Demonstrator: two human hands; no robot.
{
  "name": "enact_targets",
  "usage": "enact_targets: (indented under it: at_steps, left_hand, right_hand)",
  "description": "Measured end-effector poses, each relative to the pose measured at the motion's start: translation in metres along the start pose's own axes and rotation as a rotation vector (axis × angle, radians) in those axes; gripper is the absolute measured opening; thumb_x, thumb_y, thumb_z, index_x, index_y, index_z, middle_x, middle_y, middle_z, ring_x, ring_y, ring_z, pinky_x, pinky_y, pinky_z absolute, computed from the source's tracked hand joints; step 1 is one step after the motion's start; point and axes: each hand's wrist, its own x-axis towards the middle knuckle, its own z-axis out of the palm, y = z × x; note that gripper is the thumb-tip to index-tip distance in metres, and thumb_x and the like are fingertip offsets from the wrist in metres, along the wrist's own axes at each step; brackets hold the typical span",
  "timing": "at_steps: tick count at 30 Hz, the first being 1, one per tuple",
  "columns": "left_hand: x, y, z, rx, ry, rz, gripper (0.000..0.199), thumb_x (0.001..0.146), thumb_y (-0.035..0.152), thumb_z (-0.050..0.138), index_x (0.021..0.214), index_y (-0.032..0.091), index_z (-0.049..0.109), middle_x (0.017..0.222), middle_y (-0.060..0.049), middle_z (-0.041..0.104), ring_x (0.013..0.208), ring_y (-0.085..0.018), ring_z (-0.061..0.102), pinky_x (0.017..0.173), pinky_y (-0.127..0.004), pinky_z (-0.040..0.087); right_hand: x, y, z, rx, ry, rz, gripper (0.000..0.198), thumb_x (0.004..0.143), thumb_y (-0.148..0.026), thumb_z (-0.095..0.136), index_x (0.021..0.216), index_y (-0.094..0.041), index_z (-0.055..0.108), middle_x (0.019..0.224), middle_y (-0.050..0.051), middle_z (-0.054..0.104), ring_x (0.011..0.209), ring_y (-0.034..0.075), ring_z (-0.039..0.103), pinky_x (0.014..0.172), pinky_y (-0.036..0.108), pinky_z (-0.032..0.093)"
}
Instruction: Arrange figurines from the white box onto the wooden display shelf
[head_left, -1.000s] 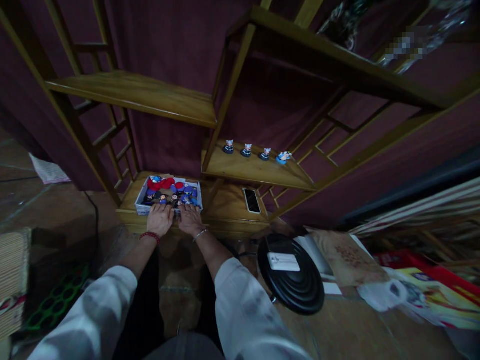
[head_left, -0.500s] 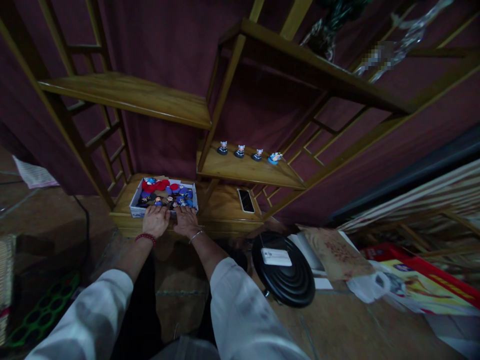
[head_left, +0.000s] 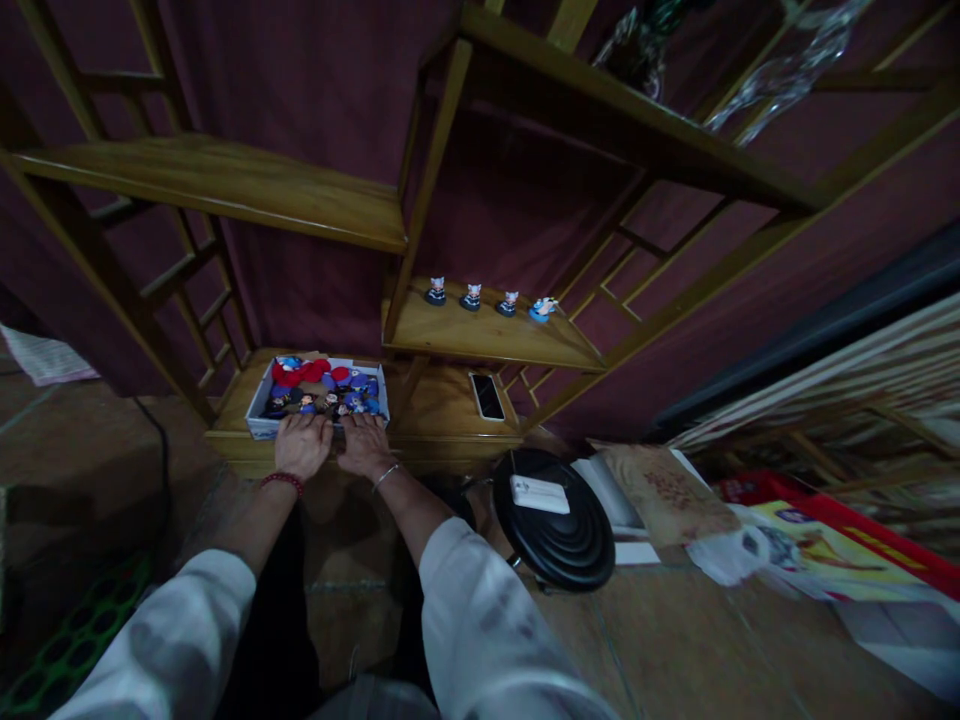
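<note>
A shallow white box (head_left: 259,420) sits on the lowest wooden shelf at the left, filled with small figurines (head_left: 330,402) in blue, purple and black, with red pieces at the back. My left hand (head_left: 304,445), a red bead bracelet on its wrist, lies over the box's front edge with fingers stretched forward. Close beside it, my right hand (head_left: 364,445) rests flat at the same edge, fingers extended. Neither hand is wrapped round anything I can see; the fingertips' exact contact is too small to tell.
Several figurines (head_left: 471,297) stand in a row on the middle shelf (head_left: 480,335). Below them lies a phone (head_left: 487,397). At the right are a round black stool (head_left: 555,545) with a white object (head_left: 540,494) on it, paper, a plastic bag (head_left: 727,550) and a red-yellow box (head_left: 847,545).
The view has shifted slightly, so everything sits a little further left in the picture. Both hands keep their place at the box's front edge.
</note>
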Motion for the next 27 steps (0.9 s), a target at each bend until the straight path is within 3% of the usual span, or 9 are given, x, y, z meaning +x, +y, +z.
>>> enact_targets:
  at_steps: [6,11,16,20,25,27]
  left_hand:
    - [-0.001,0.004,-0.003,0.02,-0.007,0.003,0.034,0.084,0.029,0.03,0.08,0.014,0.061,0.082,-0.011,0.063,0.084,-0.023,0.053,0.081,-0.036,0.033]
    - [0.001,0.002,-0.005,0.028,-0.009,-0.053,0.039,0.087,0.029,0.025,0.085,0.013,0.061,0.087,-0.011,0.062,0.088,-0.023,0.052,0.079,-0.034,0.035]
    - [0.015,0.009,-0.005,0.056,-0.058,-0.193,0.038,0.085,0.029,0.027,0.094,0.013,0.06,0.097,-0.013,0.061,0.094,-0.025,0.052,0.079,-0.035,0.038]
    - [0.031,0.011,-0.007,0.044,-0.18,-0.276,0.036,0.081,0.028,0.033,0.102,0.015,0.058,0.104,-0.013,0.059,0.096,-0.026,0.054,0.076,-0.034,0.041]
    - [0.053,0.002,-0.008,-0.022,-0.477,-0.407,0.04,0.08,0.031,0.033,0.111,0.018,0.055,0.101,-0.015,0.062,0.093,-0.03,0.058,0.07,-0.036,0.044]
    - [0.06,-0.004,-0.006,-0.018,-0.539,-0.416,0.042,0.08,0.033,0.032,0.112,0.018,0.055,0.098,-0.016,0.063,0.091,-0.031,0.059,0.071,-0.038,0.044]
  right_hand:
    - [0.002,-0.001,-0.005,0.027,-0.019,0.031,0.039,0.075,-0.039,0.046,0.107,-0.018,0.051,0.112,0.008,0.054,0.107,0.022,0.043,0.091,0.039,0.028]
    - [0.029,0.002,-0.011,0.129,-0.224,0.127,0.044,0.087,-0.038,0.019,0.093,-0.022,0.059,0.104,0.005,0.062,0.098,0.019,0.053,0.085,0.039,0.037]
    - [0.05,0.007,-0.011,0.208,-0.271,0.221,0.036,0.084,-0.035,0.027,0.095,-0.022,0.059,0.104,0.005,0.063,0.095,0.021,0.058,0.076,0.035,0.046]
    - [0.055,0.012,-0.005,0.208,-0.264,0.234,0.031,0.08,-0.033,0.033,0.094,-0.024,0.06,0.101,0.005,0.064,0.094,0.024,0.059,0.074,0.037,0.047]
    - [0.058,0.018,-0.002,0.202,-0.215,0.247,0.03,0.079,-0.033,0.038,0.098,-0.024,0.059,0.101,0.005,0.064,0.093,0.022,0.059,0.075,0.033,0.047]
    - [0.058,0.018,-0.003,0.198,-0.194,0.24,0.03,0.079,-0.032,0.038,0.098,-0.023,0.059,0.102,0.006,0.063,0.094,0.021,0.059,0.076,0.032,0.047]
